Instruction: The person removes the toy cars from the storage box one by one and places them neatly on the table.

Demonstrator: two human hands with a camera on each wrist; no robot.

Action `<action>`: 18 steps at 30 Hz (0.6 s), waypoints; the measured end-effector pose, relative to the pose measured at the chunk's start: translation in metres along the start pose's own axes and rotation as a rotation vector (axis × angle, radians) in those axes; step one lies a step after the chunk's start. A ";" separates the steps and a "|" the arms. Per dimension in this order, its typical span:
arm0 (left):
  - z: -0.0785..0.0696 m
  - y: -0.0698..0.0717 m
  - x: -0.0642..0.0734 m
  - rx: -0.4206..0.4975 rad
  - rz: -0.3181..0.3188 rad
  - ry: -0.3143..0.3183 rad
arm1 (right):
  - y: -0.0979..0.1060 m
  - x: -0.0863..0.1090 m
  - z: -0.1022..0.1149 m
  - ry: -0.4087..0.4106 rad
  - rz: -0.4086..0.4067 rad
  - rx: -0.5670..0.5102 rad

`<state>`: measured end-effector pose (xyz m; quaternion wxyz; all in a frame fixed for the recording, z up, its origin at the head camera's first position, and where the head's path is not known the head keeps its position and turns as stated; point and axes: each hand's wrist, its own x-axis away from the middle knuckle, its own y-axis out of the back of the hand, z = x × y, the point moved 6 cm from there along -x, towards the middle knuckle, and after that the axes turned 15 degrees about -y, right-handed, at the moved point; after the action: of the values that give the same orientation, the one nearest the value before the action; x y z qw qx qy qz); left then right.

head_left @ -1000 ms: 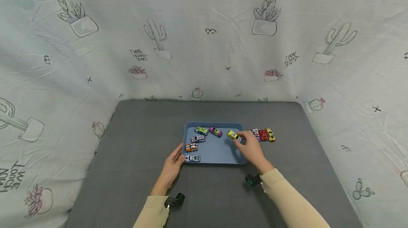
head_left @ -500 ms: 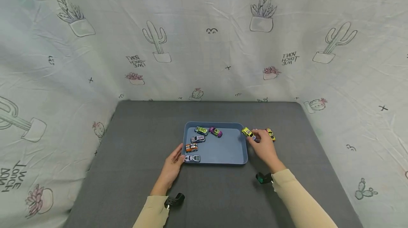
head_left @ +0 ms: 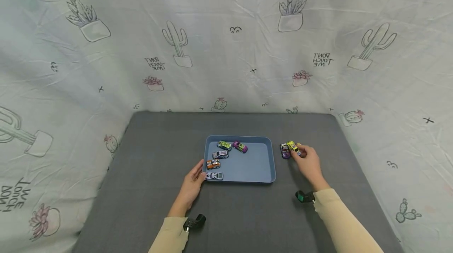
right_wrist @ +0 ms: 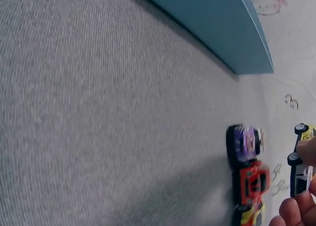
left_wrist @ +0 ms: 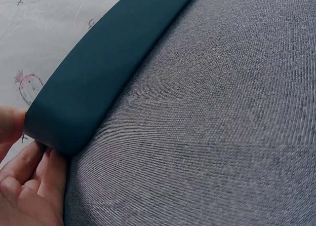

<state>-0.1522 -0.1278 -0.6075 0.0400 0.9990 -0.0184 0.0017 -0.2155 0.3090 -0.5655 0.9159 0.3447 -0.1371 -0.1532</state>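
Note:
My left hand [head_left: 190,187] grips the near left corner of a blue tray [head_left: 247,166], thumb at the rim and fingers low on the outer wall in the left wrist view. To the tray's right, my right hand [head_left: 309,167] pinches a yellow toy car [head_left: 293,147] between thumb and fingers. That car is held above a row of toy cars: a purple one [head_left: 284,151], a red one [right_wrist: 255,182] and a yellow one [right_wrist: 253,215]. In the head view the held car and hand mostly cover the red and yellow cars.
Inside the tray, a green car [head_left: 224,145] and a purple-and-green car [head_left: 240,147] stand along the far side. A silver car [head_left: 220,154], an orange car [head_left: 213,164] and a white car [head_left: 214,176] line the left. Grey cloth [head_left: 240,217] covers the table.
My right hand has carried the yellow car rightward, from over the tray past its right rim to above the row of cars. The left hand stays on the tray corner.

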 end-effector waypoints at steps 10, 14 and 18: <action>-0.004 0.000 0.002 -0.009 -0.005 -0.002 | 0.015 -0.007 -0.021 -0.150 -0.052 -0.073; -0.005 0.000 0.002 -0.002 -0.007 -0.003 | 0.020 -0.008 -0.027 -0.201 -0.073 -0.130; -0.006 0.000 0.003 0.002 -0.004 -0.006 | 0.023 -0.008 -0.036 -0.255 -0.085 -0.160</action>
<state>-0.1492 -0.1270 -0.6014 0.0388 0.9991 -0.0167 -0.0014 -0.2059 0.3498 -0.5772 0.9083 0.2539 -0.2248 -0.2448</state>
